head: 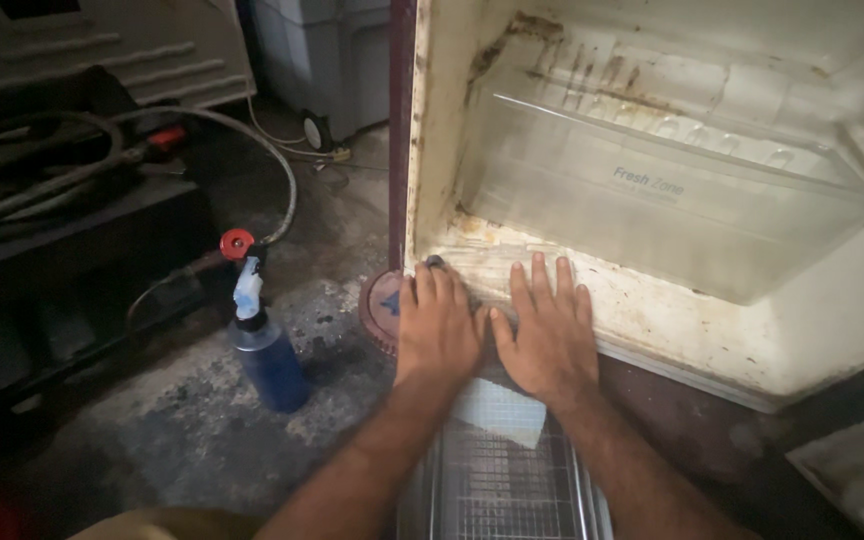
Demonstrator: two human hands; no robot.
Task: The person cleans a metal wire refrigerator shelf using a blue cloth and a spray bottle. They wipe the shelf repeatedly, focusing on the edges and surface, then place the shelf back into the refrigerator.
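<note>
- My left hand (pixel 439 322) and right hand (pixel 550 330) lie flat, palms down, fingers spread, side by side on the bottom lip of the fridge cabinet (pixel 652 320); neither is closed round anything.
- A small dark thing sits at the left fingertips (too small to tell what).
- Under my wrists, just in front of the cabinet lip, a wire rack (pixel 497 480) with a pale cloth or sheet (pixel 497 412) on it.
- Lip looks stiff, stained, probably slick and grimy; I judge flat pressing is safer than pinching. Rack likely light and rigid, best taken by its side rails.
- Clear crisper drawer (pixel 672 190) inside the cabinet, behind my fingers: thin plastic, likely brittle.
- Left of the cabinet: round reddish lid (pixel 380 305), then a blue spray bottle (pixel 264 350) on the floor, hoses (pixel 102 150) beyond. Open floor lies left of the cabinet; the cabinet walls close in tight.
</note>
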